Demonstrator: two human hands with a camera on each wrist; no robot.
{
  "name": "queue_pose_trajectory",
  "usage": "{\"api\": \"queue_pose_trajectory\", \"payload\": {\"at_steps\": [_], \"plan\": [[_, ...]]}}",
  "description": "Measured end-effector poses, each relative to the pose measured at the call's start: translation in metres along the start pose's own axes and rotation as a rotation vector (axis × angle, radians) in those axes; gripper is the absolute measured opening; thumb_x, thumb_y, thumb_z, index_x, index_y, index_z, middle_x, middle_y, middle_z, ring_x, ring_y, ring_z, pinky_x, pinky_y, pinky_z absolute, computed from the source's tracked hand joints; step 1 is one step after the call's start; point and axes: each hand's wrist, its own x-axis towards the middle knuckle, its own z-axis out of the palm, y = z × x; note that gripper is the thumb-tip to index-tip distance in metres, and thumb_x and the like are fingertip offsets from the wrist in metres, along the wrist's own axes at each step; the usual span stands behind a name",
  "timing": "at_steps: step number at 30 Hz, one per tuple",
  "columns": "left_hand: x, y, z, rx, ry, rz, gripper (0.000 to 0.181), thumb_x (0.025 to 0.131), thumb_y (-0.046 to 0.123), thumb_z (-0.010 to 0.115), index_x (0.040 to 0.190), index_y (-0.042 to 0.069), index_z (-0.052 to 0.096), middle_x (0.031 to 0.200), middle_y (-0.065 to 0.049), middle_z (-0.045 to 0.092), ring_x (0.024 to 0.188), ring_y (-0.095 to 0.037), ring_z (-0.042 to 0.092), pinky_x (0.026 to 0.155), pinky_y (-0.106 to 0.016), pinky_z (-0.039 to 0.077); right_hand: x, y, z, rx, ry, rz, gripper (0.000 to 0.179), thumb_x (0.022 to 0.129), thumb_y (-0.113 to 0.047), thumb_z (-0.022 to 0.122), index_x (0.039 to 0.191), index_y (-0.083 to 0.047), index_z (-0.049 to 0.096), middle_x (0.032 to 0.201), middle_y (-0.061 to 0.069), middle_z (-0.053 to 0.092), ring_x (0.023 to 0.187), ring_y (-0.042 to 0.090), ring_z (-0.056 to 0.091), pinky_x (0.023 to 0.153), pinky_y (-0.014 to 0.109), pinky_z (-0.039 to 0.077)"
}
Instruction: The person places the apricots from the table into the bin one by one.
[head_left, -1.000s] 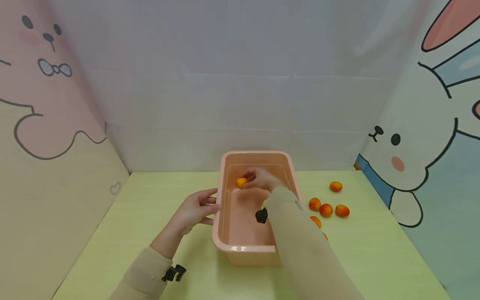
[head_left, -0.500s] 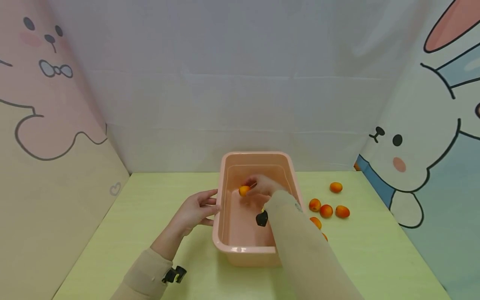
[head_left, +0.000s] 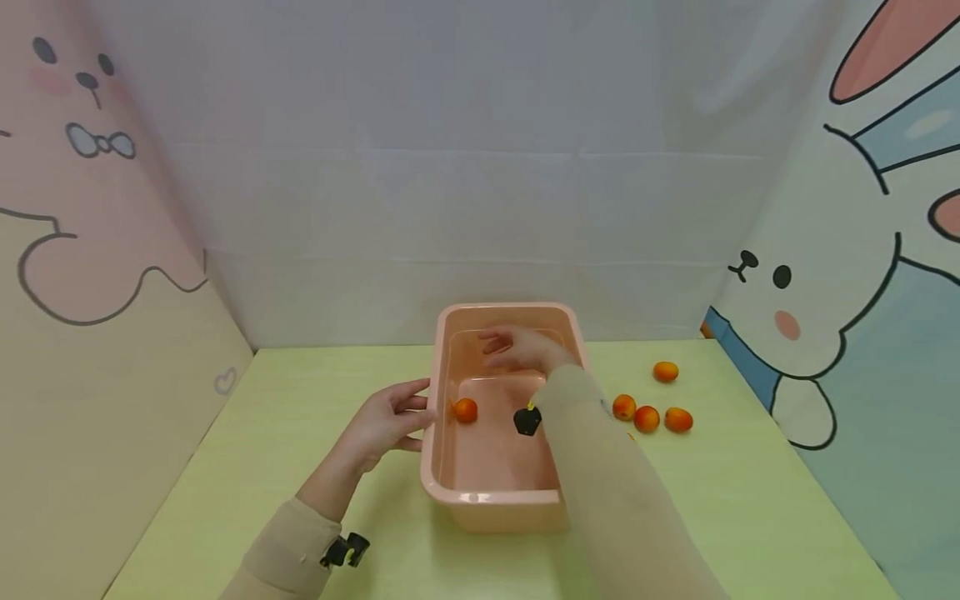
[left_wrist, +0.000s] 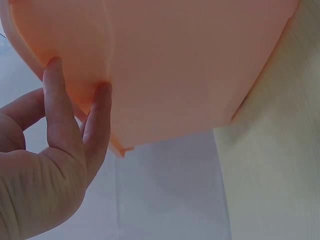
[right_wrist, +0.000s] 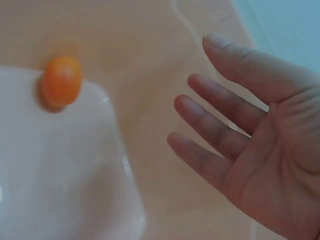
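Observation:
A small oval orange fruit [head_left: 466, 410], kumquat-like, lies in the pink plastic basin [head_left: 491, 498] near its left wall. Above the basin's far part hovers my right hand [head_left: 521, 349], its fingers spread and holding nothing. The right wrist view shows that hand [right_wrist: 270, 130] apart from the fruit [right_wrist: 62, 82], palm in sight. At the basin's left side, my left hand [head_left: 388, 421] rests its fingertips near the rim. Seen from the left wrist, two fingers of that hand [left_wrist: 50, 165] touch the basin's outer wall [left_wrist: 175, 65]; the thumb's contact is unclear.
Several similar orange fruits [head_left: 647, 419] lie on the pale green table [head_left: 750, 517] right of the basin, one mostly hidden by my right sleeve [head_left: 622, 475]. Behind the table rises a plain pale curtain [head_left: 375, 200]; printed panels flank it.
My right hand has let go of the fruit, which now lies farther left and nearer in the basin. The empty hand has risen slightly away. My left hand stays at the rim.

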Motion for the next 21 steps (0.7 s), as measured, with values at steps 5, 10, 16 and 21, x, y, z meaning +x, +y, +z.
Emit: {"api": "queue_pose_trajectory", "payload": {"at_steps": [5,10,16,21], "plan": [[0.0,0.0,0.0,-0.005,-0.009,0.0,0.062,0.095,0.002,0.065,0.148,-0.007,0.036,0.125,-0.027,0.058,0.095,-0.033,0.07,0.07,-0.043,0.061,-0.012,-0.026,-0.012,-0.065,-0.022,-0.018,0.06,0.094,-0.009,0.069,0.148,-0.005,0.044,0.138,0.017,0.054,0.126,0.031,0.051,0.105,0.041,0.046],[-0.001,-0.001,-0.001,-0.003,-0.009,0.001,0.062,0.095,0.002,0.065,0.149,-0.007,0.036,0.127,-0.028,0.057,0.097,-0.034,0.069,0.071,-0.043,0.061,-0.028,-0.052,-0.02,-0.134,-0.022,-0.061,0.06,0.093,-0.013,0.07,0.148,-0.008,0.046,0.138,0.016,0.054,0.127,0.03,0.05,0.106,0.041,0.045],[-0.002,0.0,0.0,0.002,-0.015,0.003,0.061,0.095,0.002,0.065,0.149,-0.007,0.036,0.127,-0.028,0.057,0.097,-0.034,0.069,0.07,-0.043,0.061,-0.046,-0.08,-0.032,-0.22,0.066,-0.168,0.061,0.091,-0.011,0.073,0.146,-0.006,0.047,0.131,0.019,0.058,0.124,0.034,0.055,0.103,0.041,0.048],[-0.002,0.0,0.0,0.002,-0.018,0.008,0.061,0.095,0.002,0.064,0.149,-0.007,0.036,0.126,-0.028,0.057,0.097,-0.033,0.069,0.07,-0.043,0.061,-0.067,-0.101,-0.046,-0.255,0.114,-0.234,0.059,0.091,-0.009,0.071,0.146,-0.006,0.048,0.131,0.017,0.059,0.122,0.033,0.056,0.103,0.043,0.047]]}}
